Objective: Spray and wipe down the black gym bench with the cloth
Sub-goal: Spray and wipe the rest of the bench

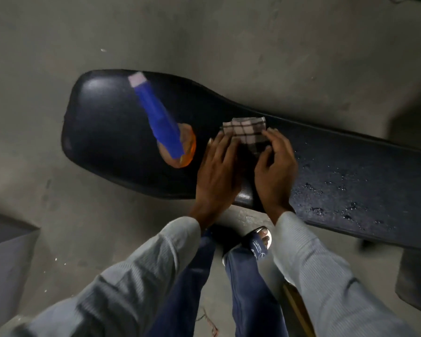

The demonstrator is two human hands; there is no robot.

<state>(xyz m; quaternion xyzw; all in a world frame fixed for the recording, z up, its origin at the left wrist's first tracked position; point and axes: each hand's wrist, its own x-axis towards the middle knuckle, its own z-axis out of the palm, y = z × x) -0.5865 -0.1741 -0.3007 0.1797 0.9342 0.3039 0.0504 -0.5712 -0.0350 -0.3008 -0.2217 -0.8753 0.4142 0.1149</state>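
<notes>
- While both hands work over the bench, count is: 1 black gym bench [112, 132], 1 checked cloth [247, 132], 1 spray bottle [161, 117], 2 hands, 2 grey sleeves [136, 271].
- Cloth: folded small, lying on bench top btwn the two sets of fingertips, its far edge sticking out beyond them.
- Left hand [216, 171]: palm down, wrist low at near bench edge, fingers [225, 144] reaching fwd and slightly apart, tips on the cloth's left near corner. Whether thumb is under the fold – can't tell.
- Right hand [275, 166]: knuckles up, fingers [274, 139] curled over cloth's right side, thumb side tucked in toward the fabric; looks like a pinch on the cloth edge.
- Hands sit close, narrow gap btwn them, both forearms coming up from bottom of view.
- Bottle: blue body, pale cap, orange base; blurred, on the wide bench end just left of left fingertips, base nearest the hand, cap pointing away. Not touched by either hand.
- Bench: wide rounded pad left of fingers, narrows to the right; droplets [326, 190] scattered on surface right of the right hand.
- Below wrists: blue trousers [248, 283] and 1 sandalled foot [260, 239] on grey floor [204, 32].
</notes>
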